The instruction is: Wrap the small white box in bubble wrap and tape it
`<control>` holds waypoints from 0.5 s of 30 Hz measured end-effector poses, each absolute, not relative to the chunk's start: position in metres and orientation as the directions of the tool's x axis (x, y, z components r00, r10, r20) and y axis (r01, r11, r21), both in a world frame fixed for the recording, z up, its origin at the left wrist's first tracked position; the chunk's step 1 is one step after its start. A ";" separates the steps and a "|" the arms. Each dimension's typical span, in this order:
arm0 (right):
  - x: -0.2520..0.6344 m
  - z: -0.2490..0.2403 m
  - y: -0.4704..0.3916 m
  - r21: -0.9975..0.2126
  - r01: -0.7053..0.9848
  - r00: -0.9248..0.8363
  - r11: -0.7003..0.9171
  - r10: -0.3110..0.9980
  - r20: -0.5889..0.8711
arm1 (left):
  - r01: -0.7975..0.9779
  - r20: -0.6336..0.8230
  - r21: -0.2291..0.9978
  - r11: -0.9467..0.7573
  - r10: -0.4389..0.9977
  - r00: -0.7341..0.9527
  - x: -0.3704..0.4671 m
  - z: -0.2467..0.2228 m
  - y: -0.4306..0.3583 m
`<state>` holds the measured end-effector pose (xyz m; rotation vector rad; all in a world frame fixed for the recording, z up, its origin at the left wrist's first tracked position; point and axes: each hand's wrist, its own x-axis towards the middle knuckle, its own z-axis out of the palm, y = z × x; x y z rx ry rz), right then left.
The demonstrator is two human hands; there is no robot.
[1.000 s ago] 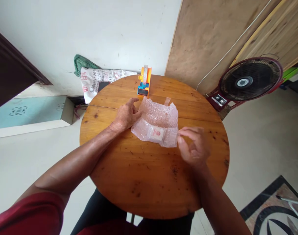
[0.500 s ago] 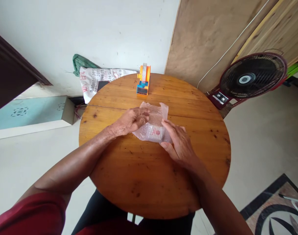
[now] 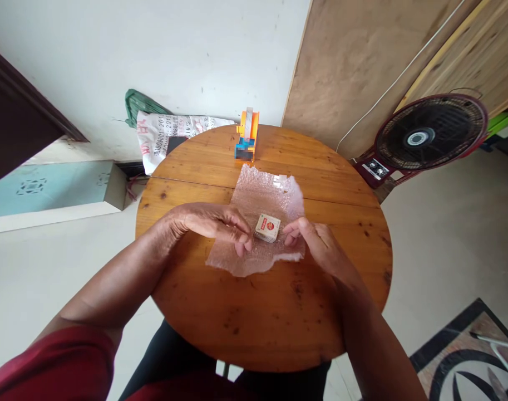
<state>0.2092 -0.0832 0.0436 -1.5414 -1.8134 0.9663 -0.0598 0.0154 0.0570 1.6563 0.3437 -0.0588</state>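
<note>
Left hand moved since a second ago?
Yes: the left hand has come nearer the wearer. Then, in this view, it reached across the table seam; now it's wholly on the near side.

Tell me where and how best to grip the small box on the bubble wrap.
I'd pinch the small box by its opposite left and right sides, coming in low from both flanks. It sits printed face up on the opened-out bubble wrap, so those sides look free, with the left hand and right hand beside them.
</note>
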 end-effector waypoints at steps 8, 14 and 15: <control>0.209 0.022 -0.072 -0.381 0.919 -0.065 0.098 0.993 0.100 | 0.306 -0.282 0.950 -0.064 0.246 0.927 -0.052 0.049 0.011; 0.209 0.014 -0.066 -0.177 0.981 -0.054 0.079 0.989 0.139 | 0.174 -0.090 0.982 -0.077 0.618 0.781 -0.044 0.037 0.017; 0.209 0.013 -0.065 -0.169 0.982 -0.059 0.085 0.986 0.156 | 0.162 -0.055 0.982 -0.096 0.676 0.735 -0.043 0.036 0.017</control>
